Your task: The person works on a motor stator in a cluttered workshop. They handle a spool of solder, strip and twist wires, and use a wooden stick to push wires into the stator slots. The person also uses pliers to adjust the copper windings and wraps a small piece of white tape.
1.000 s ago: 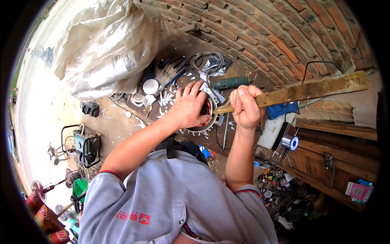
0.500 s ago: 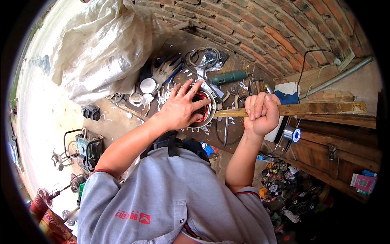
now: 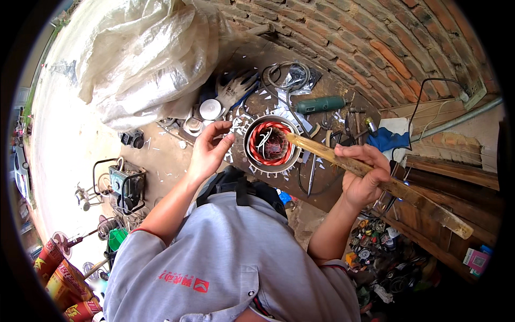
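Note:
A motor stator (image 3: 255, 146) with a ring of red winding sits in a round metal housing on the bench in front of me. Pale wires and dark red strands show in its middle. My left hand (image 3: 210, 153) hovers just left of the housing, fingers apart and holding nothing. In my right hand (image 3: 363, 174) is a long, flat wooden stick (image 3: 424, 201), gripped partway along. Its narrow end reaches over the right rim of the housing; whether it touches cannot be told. The other end slants down to the right, past my hand.
White paper scraps lie around the housing. Behind it are a green cylindrical tool (image 3: 321, 104), coiled cable (image 3: 271, 80) and work gloves (image 3: 236, 88). A plastic sheet (image 3: 150, 59) bulges at the back left. Solder and wooden drawers flank the right, near a brick wall (image 3: 365, 48).
My left hand has lifted off the stator and moved left, uncovering the red winding. The wooden stick has tilted, its far right end dropping, and my right hand has lowered and loosened its fist.

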Motion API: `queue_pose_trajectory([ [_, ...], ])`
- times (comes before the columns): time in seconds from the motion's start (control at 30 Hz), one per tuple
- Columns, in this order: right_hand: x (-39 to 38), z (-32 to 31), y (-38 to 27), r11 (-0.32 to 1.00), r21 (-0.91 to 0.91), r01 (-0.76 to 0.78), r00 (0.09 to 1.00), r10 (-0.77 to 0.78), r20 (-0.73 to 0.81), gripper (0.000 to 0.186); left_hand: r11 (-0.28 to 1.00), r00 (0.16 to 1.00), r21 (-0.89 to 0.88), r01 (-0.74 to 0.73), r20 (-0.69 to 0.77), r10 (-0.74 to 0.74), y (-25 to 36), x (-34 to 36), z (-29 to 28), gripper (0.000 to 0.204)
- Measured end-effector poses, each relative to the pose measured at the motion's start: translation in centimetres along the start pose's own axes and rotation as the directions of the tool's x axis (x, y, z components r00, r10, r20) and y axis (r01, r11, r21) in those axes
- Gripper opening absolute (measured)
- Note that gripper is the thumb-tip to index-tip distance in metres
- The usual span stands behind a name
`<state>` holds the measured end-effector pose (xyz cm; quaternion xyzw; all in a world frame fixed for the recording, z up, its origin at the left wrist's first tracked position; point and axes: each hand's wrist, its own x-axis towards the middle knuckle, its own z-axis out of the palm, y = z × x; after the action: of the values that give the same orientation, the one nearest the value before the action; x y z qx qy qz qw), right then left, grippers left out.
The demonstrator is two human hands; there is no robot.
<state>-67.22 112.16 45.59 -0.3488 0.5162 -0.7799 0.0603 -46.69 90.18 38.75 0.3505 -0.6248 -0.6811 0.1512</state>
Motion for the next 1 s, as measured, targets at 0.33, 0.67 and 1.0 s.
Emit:
queue_pose_trajectory([
  [0.33,3.9,4.2,5.5,0.992,-0.042,0.122,0.966,-0.109,0.234,0.043,0.982,0.997,0.175,-0.071,0.003,0.072,-1.3,1.6,3.7,0.068],
  [0.67,4.5,7.1,9.0,0.806,0.384,-0.450,0.893,0.400,0.207,0.047,0.885,0.986,0.465,0.000,0.145,-0.076,0.7,4.5,4.3,0.058],
  [1.0,2.4,4.9,8.8,0.759,0.456,-0.464,0.867,0.496,0.056,0.049,0.854,0.991,0.519,0.027,0.100,-0.093,0.8,4.5,4.4,0.056],
])
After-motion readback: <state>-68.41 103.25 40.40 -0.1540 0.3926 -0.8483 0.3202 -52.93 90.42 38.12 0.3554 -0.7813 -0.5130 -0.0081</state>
